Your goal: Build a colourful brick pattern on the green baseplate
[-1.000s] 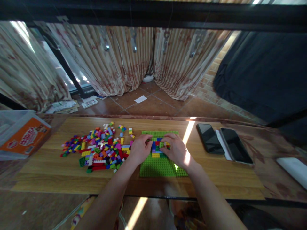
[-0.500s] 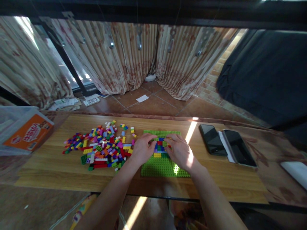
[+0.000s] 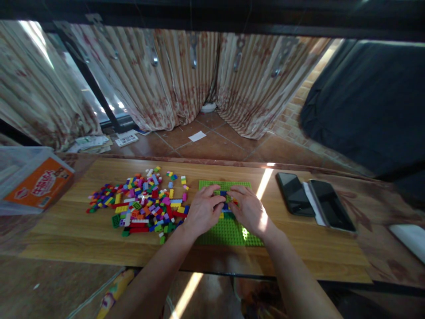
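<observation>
A green studded baseplate lies on the wooden table, bearing a low build of toy bricks in blue, red, yellow and other colours. My left hand reaches over the build's left side, thumb and fingers bent together and covering much of it. What its fingertips hold, if anything, is hidden. From the right, my right hand curls its thumb and fingers around the build's right side, where orange and yellow bricks show between them. Both hands' fingertips nearly meet above the build.
A wide pile of loose bricks in many colours spreads left of the baseplate. Two dark phones lie to the right, with a white item between them. A clear plastic box with an orange label stands at far left.
My left hand has moved right and slightly nearer, over the build, covering more of it. My right hand stays at the build's right side. The view has shifted slightly.
</observation>
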